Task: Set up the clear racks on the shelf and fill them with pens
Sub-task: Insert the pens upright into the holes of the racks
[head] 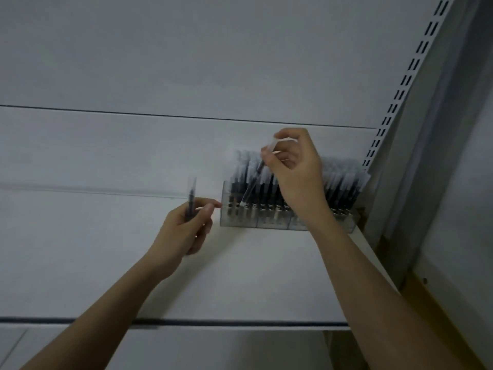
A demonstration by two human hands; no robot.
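Pinching a pen (253, 180) in your right hand (296, 166), lower it tip-first into the clear rack (266, 217). Your left hand (186, 231) grips a spare pen (191, 198); keep it ready.

Right hand (292, 166) pinches a slim clear-capped black pen (256, 174), tilted, tip down among the packed pens in the clear plastic rack (266, 222) on the white shelf (240, 276). Left hand (184, 231) grips another black pen (191, 198) upright, just beside the rack.

Clear plastic rack (266, 222), matt shelf (253, 276)
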